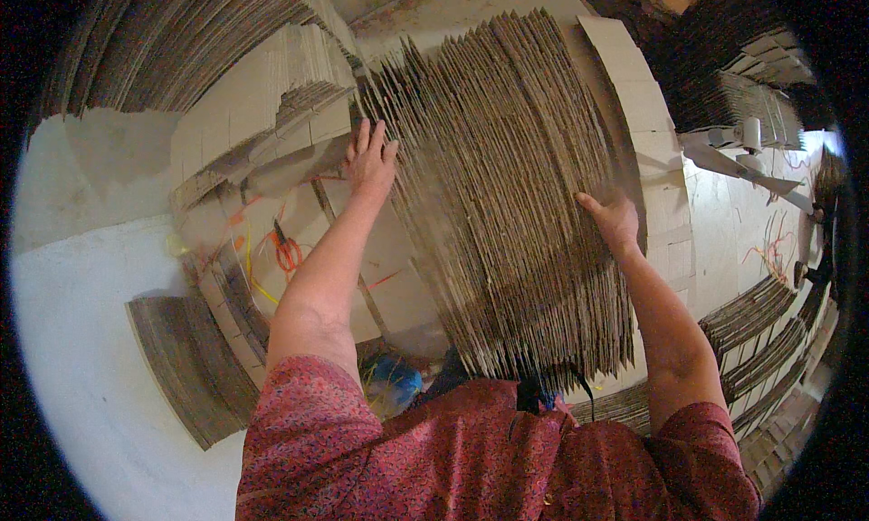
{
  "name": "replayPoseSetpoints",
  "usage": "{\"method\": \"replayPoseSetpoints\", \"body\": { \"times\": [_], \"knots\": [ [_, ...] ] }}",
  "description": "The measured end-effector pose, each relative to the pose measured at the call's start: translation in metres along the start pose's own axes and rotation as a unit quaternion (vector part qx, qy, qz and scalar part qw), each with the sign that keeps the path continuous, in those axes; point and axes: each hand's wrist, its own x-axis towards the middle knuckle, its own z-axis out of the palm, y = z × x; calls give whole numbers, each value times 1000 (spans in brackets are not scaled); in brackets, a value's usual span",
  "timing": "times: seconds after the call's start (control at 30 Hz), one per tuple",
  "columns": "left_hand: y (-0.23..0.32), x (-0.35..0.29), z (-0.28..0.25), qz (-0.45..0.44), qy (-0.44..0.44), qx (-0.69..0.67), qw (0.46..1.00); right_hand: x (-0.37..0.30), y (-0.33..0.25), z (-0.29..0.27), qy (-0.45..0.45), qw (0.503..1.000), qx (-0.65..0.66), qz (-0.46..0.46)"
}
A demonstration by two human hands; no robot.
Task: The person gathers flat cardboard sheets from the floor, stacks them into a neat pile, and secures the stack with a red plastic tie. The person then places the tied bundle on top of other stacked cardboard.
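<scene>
Cardboard stack [507, 177], edges up, between left grip [372, 165] and right grip [614, 219].

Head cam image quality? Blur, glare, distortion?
Head view: black, speckled corners; bright glare near the right rim; motion-like smear along the left side of the central cardboard stack; right hand blurred at the fingers, left hand clearer; outer cardboard sheets at upper left look bowed, probably partly fisheye.
</scene>
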Motion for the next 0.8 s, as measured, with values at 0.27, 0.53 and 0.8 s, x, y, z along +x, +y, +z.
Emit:
{"method": "replayPoseSetpoints", "body": {
  "times": [0.27, 0.53, 0.8],
  "knots": [
    [16, 3, -13, -13, 23, -37, 999, -3, -1, -3, 12, 1000, -4, 0],
    [23, 6, -18, 5, 26, -37, 999, -4, -2, -2, 16, 1000, 2, -9],
    [44, 7, -28, -27, -55, 76, 995, -3, -1, -1, 10, 1000, -2, 1]
  ]
}}
